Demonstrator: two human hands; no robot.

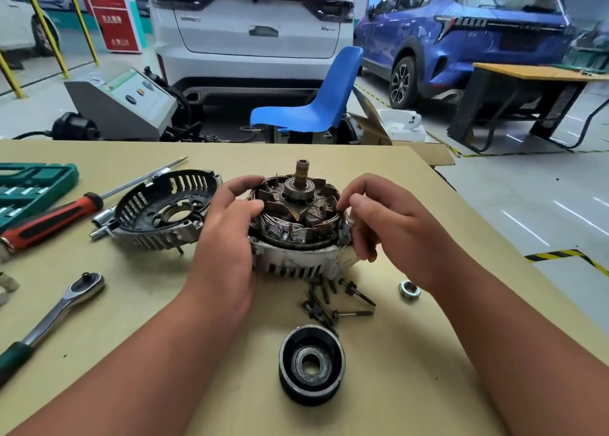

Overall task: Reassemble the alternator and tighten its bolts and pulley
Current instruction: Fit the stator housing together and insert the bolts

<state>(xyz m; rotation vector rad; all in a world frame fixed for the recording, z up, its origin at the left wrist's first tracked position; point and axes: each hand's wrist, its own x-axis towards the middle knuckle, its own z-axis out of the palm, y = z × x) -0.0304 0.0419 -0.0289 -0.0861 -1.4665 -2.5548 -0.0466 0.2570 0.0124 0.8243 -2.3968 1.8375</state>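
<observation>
The half-built alternator stands on the bench: a white lower housing [296, 257] carries the copper-wound stator [296, 229], and the rotor [298, 190] pokes up through it with its shaft upright. My left hand [227, 224] grips the stator's left rim with curled fingers and thumb. On the right rim, my right hand [372, 218] pinches the stator the same way. The other housing half [164, 210], black and slotted, lies open side up to the left. In front lie the black pulley [311, 363], several bolts [333, 300] and a nut [409, 290].
A ratchet wrench [52, 310], a red-handled screwdriver [49, 221] and a green socket case [29, 188] lie at the left of the cardboard-covered bench [131, 353]. Beyond the bench stand a blue chair [316, 106], a grey machine [125, 106] and parked cars.
</observation>
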